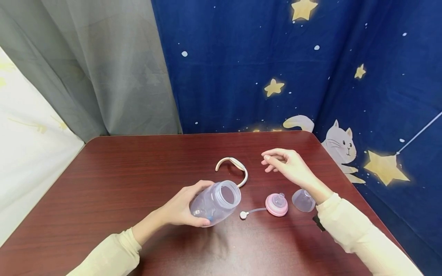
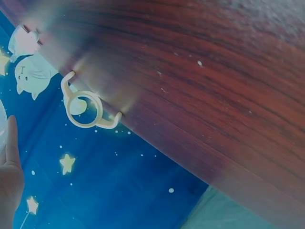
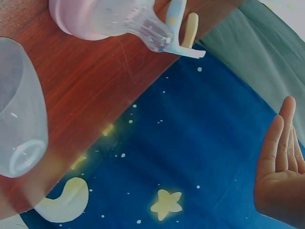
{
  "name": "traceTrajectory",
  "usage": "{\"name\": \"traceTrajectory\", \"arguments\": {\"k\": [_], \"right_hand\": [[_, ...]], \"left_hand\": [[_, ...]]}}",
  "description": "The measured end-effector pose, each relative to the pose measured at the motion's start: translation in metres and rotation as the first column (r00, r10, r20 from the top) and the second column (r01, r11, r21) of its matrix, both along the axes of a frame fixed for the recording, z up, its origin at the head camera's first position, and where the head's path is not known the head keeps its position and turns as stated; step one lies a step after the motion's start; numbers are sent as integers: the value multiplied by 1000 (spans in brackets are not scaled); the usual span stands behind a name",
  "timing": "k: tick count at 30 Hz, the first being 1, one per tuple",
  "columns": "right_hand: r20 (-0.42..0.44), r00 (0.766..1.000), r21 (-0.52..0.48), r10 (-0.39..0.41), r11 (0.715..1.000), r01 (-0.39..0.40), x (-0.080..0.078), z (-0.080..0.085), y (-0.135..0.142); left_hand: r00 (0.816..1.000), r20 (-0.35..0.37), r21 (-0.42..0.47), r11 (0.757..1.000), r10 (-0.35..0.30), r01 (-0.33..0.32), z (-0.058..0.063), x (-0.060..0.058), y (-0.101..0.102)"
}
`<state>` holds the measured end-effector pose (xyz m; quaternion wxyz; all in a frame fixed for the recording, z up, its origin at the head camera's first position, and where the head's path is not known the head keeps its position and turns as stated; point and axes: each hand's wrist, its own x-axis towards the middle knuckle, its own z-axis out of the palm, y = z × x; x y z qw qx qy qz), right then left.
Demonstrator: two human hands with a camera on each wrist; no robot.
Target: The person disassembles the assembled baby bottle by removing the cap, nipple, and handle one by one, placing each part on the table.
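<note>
My left hand (image 1: 181, 207) grips a clear, wide-necked baby bottle (image 1: 210, 205) around its body. The bottle is tilted, its uncapped mouth facing right and toward me. My right hand (image 1: 290, 165) hovers over the right side of the table, fingers loosely bent and holding nothing. Below it lies a pink collar with a clear teat (image 1: 277, 205), its thin straw ending in a white weight (image 1: 243, 215). A clear dome cap (image 1: 303, 201) stands beside it, partly covered by the right forearm. Behind the bottle is a cream two-handled ring (image 1: 238, 164), seen whole in the left wrist view.
Everything rests on a dark red wood-grain table (image 1: 138, 165). Past its far edge hang a grey curtain (image 1: 121, 69) and a blue star-patterned curtain (image 1: 235, 69). A small black object (image 1: 318, 223) shows beneath the right sleeve.
</note>
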<state>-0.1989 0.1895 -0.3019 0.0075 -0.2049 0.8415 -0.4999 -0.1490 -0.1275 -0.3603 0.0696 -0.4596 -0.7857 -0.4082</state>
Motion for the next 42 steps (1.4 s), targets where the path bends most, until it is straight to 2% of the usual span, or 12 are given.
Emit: {"name": "traceTrajectory", "arguments": {"k": [12,17,20,27,35,42], "right_hand": [[-82,996,-36,29,999,-32,13,7,-2],[-83,996,-60,23,998,-29,18,7,-1],[-82,996,-72,22,997,-27,20,6,1],[-71,997,-89,19,996,-25,23,0,2],[-80,997,-105,20,994,-28,26,-6,3],[-69,997,-114,17,993,-25,28,-13,4]], "left_hand": [[1000,-9,55,998,-3,4,-3,1,5],[1000,-13,77,997,-24,25,8,6,9],[1000,-9,83,996,-29,30,10,7,10],[997,-30,14,998,65,-64,-7,-1,7],[996,-72,0,998,60,-61,-11,-4,6],[998,-24,9,998,59,-59,-14,-5,5]]}}
